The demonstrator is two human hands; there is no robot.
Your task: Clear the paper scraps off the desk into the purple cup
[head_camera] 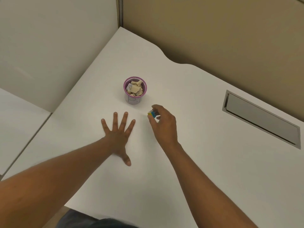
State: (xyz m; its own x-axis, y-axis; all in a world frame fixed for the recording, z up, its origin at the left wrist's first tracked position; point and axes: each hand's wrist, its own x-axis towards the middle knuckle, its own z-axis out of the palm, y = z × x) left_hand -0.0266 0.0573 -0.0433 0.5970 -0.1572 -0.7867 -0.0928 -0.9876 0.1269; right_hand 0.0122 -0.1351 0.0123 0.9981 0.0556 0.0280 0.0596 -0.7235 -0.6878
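The purple mesh cup (pixel 135 95) stands upright near the middle of the white desk (pixel 197 99), with several crumpled paper scraps (pixel 134 88) inside it. My left hand (pixel 117 135) lies flat on the desk below the cup, palm down, fingers spread, holding nothing. My right hand (pixel 162 124) is just to the lower right of the cup, fingertips pinched on a small blue and yellow scrap (pixel 152 114) close to the desk surface.
A grey metal cable hatch (pixel 261 118) is set into the desk at the right. White partition panels stand at the left and a tan one at the back right. The desk's front edge runs near my body.
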